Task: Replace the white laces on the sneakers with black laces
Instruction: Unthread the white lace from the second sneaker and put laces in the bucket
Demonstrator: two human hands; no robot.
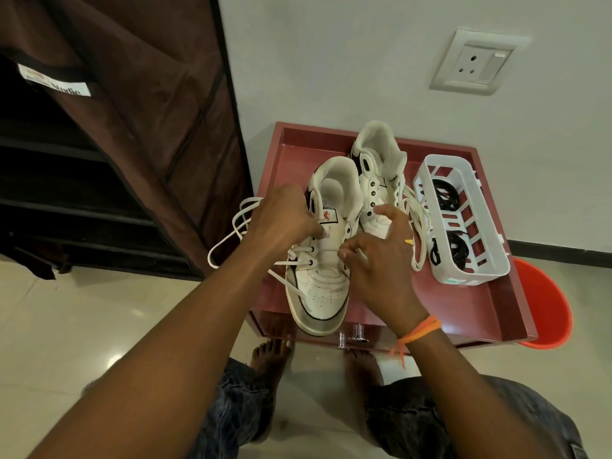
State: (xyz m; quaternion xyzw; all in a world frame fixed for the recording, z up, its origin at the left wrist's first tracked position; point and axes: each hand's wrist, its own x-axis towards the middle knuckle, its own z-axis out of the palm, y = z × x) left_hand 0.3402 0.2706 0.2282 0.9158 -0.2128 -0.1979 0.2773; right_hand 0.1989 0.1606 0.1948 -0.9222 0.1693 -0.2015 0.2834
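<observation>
The step in hand looks like unlacing: the near sneaker [318,260] lies toe toward the person on the red bench [463,303], and its white lace [238,226] is already out of the upper eyelets, threaded only through the lower ones. The left hand [281,220] sits at the left row of eyelets, fingers curled and pinching what seems to be the lace just below the tongue label; loose loops of lace trail away to the outside of those fingers, past the bench edge. The right hand [374,253] is at the opposite row, thumb and forefinger narrowed to a pinch at an eyelet while the other fingers splay wide above it. Whether that pinch actually has the lace cannot be told, since the fingertips hide it.

Beyond the right fingers stands the second sneaker [377,180], its own white lace hanging loose down its side. Further out from the right fingers is a white basket [470,240] holding the black laces [447,200], untouched.

The job seems early. The next move likely calls for drawing the remaining crossings out row by row, pulling evenly from each side so the lace does not snag, then freeing it entirely before reaching across to the basket.
</observation>
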